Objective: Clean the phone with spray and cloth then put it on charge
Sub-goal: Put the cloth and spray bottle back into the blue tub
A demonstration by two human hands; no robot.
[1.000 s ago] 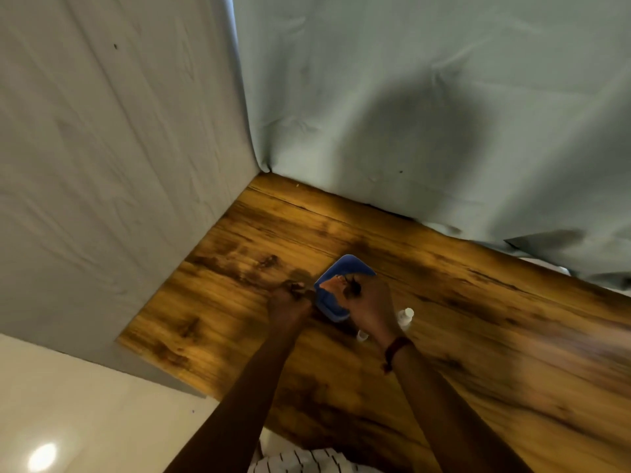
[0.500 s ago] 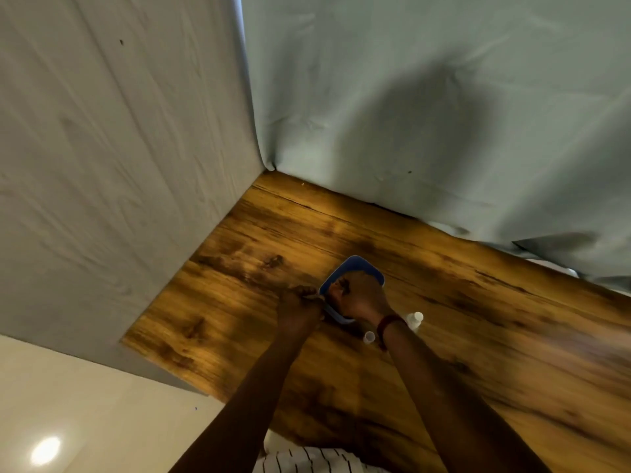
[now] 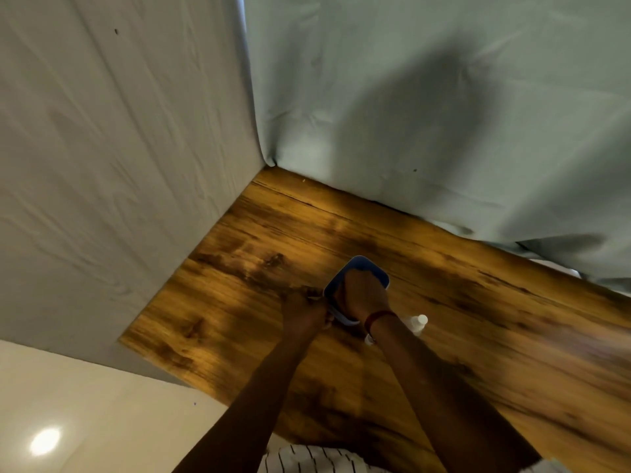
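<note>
A blue phone [image 3: 367,265] lies flat on the wooden table [image 3: 495,322], a little left of its middle. My left hand [image 3: 305,311] pinches the phone's near left edge and holds it steady. My right hand [image 3: 362,295] sits on the phone's face with its fingers curled down and knuckles up. The cloth bunched under those fingers is almost wholly hidden. Only the phone's far rounded end and a strip of its near edge show around the hand. A small white spray bottle [image 3: 418,323] lies on its side just right of my right wrist.
A pale sheet [image 3: 426,114] hangs along the table's back edge, and a white cloth-covered panel [image 3: 119,165] closes off the left side. Bare wood stretches to the right. A glossy pale floor [image 3: 85,404] shows beyond the table's near left edge.
My right hand has slid from the phone's near right side up over its face and now covers more of the blue. The left hand has kept its hold on the edge.
</note>
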